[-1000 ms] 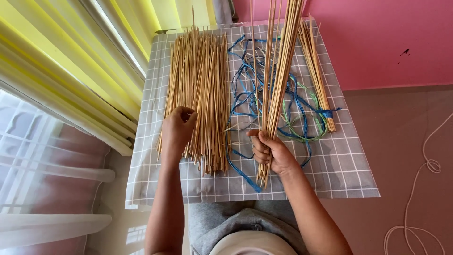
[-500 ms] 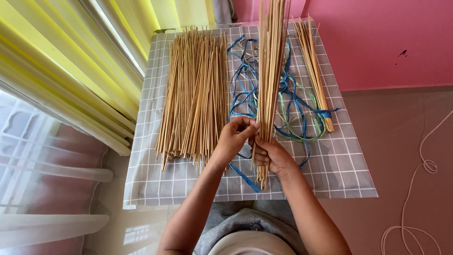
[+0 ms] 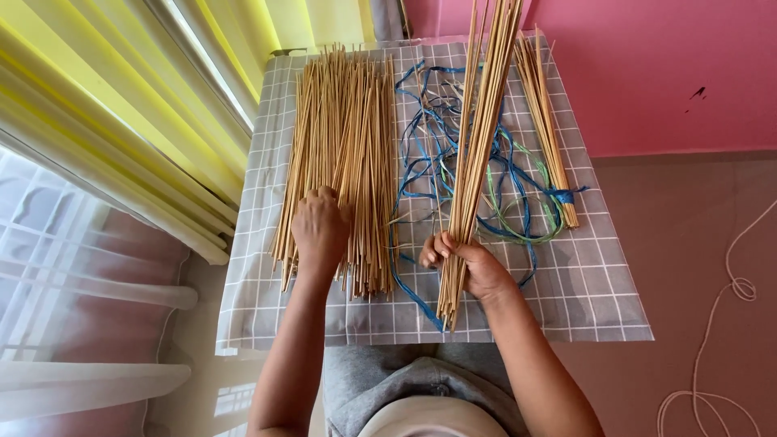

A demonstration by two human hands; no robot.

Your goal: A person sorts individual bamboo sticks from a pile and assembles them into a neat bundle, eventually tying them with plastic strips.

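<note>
On grey cloth, left hand [image 3: 321,229] fingers hidden in loose sticks [image 3: 340,154], right hand [image 3: 469,267] grip clamping stick bundle [image 3: 477,154], tops cut off.

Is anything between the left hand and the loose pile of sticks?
Nothing visible: the left hand already rests on the loose stick pile. The right hand holds its own bundle over the blue strings.

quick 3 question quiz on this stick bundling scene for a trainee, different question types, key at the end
1. True or false: the right hand grips a bundle of sticks.
2. The left hand rests on: A) the loose stick pile B) the blue strings C) the tied bundle.
3. Fill in: everything lies on a grey ____ cloth.

Key: 1 true; 2 A; 3 checked.
</note>
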